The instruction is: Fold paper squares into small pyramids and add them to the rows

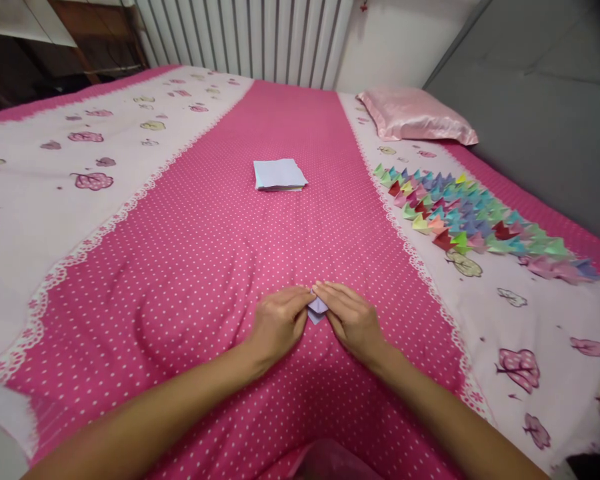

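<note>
Lilac paper, one small piece, partly folded: located between the hands, low at the near part of the polka-dot bedspread (whether paper and bedspread touch, cannot tell). Left hand: grip closed, pinching the piece's left side. Right hand: grip likewise closed, on the right side. Handling, as judged: match edges before pressing; pinch evenly from both sides; crease firmly between fingertips, since the bedspread likely gives soft backing. Nearby stock: paper stack, farther off, unheld; multicoloured folded pieces, in rows at right.
</note>
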The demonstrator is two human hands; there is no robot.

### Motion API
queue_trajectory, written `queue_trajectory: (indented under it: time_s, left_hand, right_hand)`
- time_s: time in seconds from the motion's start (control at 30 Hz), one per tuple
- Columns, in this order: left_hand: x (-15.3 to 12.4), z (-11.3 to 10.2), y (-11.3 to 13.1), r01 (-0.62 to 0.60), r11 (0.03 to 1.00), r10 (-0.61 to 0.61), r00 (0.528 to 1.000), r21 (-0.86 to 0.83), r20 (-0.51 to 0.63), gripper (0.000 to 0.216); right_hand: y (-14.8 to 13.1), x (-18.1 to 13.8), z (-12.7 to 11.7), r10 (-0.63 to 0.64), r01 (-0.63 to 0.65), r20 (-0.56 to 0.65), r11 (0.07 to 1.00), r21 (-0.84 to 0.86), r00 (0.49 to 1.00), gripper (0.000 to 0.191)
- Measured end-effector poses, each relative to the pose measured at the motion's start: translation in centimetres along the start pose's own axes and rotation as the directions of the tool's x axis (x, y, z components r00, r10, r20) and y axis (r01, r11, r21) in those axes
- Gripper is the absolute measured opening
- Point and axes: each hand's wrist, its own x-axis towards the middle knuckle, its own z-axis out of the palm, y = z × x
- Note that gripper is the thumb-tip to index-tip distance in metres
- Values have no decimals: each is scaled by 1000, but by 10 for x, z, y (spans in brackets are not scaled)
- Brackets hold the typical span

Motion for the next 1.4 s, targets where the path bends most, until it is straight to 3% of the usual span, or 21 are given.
queue_trajectory:
  time_s: [0.13, 0.2, 0.43, 0.57, 0.73, 1.0, 1.4]
  left_hand:
    - [-1, -11, 2, -107, 986, 82, 979, 125, 186, 28]
    - [-1, -14, 2, -118, 982, 81, 969, 146, 234, 27]
    - [-1, -11, -5, -96, 984, 64, 977, 151, 202, 19]
    - [1, -10, -6, -96, 974, 36, 960, 203, 277, 29]
    - [1, -5, -5, -68, 966, -34, 923, 249, 383, 40]
    - [8, -7, -2, -48, 945, -118, 872, 324, 474, 43]
    - [14, -16, 2, -66, 944, -102, 874, 323, 476, 39]
  right_hand:
    - [-1, -4, -7, -98, 112, 165, 991, -76, 981, 43]
    - [-1, -6, -7, -98, 117, 191, 989, -92, 977, 46]
    - [-7, -9, 7, 25, -13, 78, 988, -152, 997, 38]
    - [-10, -12, 10, 48, -33, 66, 978, -205, 997, 40]
    - [-9, -15, 14, 76, -55, 76, 969, -241, 994, 42]
    - [-12, -7, 8, 115, -50, 190, 947, -317, 975, 44]
    - [-14, -10, -3, 78, -13, 164, 931, -365, 983, 38]
